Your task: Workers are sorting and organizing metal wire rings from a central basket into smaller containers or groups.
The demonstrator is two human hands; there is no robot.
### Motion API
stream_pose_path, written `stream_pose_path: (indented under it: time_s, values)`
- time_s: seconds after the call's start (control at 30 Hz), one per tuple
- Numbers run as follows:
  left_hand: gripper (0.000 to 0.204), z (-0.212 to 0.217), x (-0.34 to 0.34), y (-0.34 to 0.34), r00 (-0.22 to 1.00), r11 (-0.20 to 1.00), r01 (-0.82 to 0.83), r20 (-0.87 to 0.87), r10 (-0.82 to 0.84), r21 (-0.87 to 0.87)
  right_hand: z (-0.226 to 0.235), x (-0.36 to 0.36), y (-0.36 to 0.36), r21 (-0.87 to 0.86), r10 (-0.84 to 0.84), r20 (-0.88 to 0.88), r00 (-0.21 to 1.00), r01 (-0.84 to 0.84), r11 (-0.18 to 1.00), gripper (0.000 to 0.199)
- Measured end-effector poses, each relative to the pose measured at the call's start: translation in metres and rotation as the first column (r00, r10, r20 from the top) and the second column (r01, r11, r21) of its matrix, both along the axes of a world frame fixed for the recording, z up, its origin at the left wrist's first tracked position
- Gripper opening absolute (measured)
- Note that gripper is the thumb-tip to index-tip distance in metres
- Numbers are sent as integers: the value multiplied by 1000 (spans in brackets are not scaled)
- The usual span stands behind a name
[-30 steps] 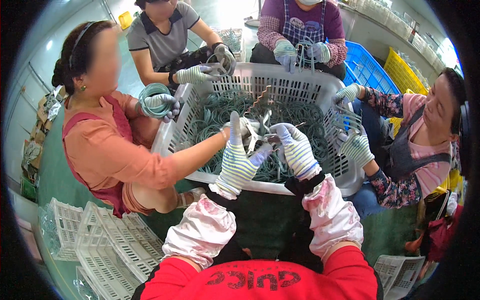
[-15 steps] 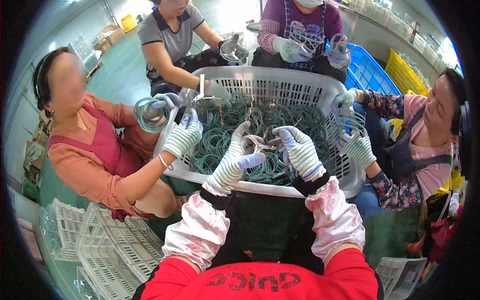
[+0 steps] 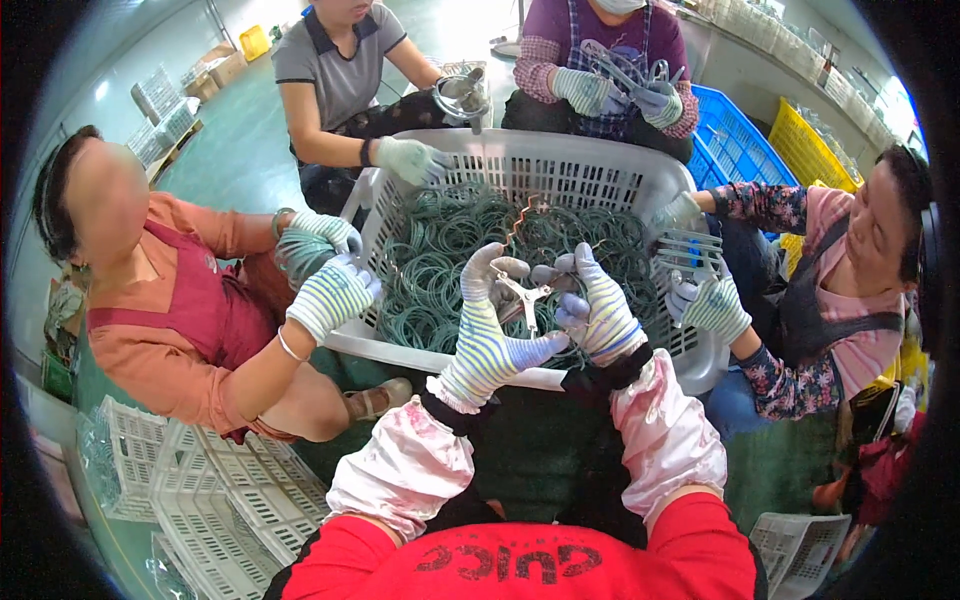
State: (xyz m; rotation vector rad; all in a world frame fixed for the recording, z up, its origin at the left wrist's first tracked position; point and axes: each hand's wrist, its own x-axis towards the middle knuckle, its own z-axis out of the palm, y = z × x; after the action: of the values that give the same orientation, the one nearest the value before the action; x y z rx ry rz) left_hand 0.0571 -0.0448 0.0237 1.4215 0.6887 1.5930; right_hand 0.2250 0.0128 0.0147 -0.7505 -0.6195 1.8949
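Silvery three-armed piece [image 3: 529, 298], one, between two hands [image 3: 478, 345]

Left hand [image 3: 482, 335], right hand [image 3: 606, 322]: white gloves [image 3: 468, 372], blue-and-yellow stripes. Metal piece [image 3: 529, 297]: silver. Sleeves [image 3: 405, 472]: white, pink blotches. Rings [image 3: 440, 262]: grey-green. Six o'clock: red shirt [image 3: 640, 572]. Two o'clock: blue crate [image 3: 742, 135], yellow crate [image 3: 812, 147]. Nine o'clock: orange top [image 3: 160, 355], maroon apron [image 3: 215, 310].

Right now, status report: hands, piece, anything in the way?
Left hand and right hand both at three-armed metal piece, which one grips unclear. Piece up over white crate of green rings. Possible snag: wavy copper-coloured strip beyond left hand.
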Motion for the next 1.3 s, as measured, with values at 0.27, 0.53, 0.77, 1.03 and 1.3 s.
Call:
stream_pose_path:
  time_s: [0.27, 0.53, 0.77, 1.03, 1.3]
  values:
    - [127, 1, -15, 11, 998, 991, -40, -53, 34, -129, 6, 22, 10, 259, 9, 433, 901, -133, 957, 55]
    - [126, 12, -29, 12, 994, 989, -63, -95, 51, -136, -10, 63, 21, 405, -331, 911, 245, -391, 826, 55]
    - [122, 10, -32, 13, 986, 992, -63, -164, 44, -113, 5, 65, 29, 427, -398, 616, 679, 137, 894, 27]
    - [116, 13, -32, 11, 994, 989, -78, -80, 69, -122, 4, 54, 25, 725, -729, 631, 265, 134, 676, 26]
    - [111, 15, -42, 11, 906, 934, -345, -292, 306, -93, 4, 59, 22, 710, -727, 671, 145, 160, 686, 32]
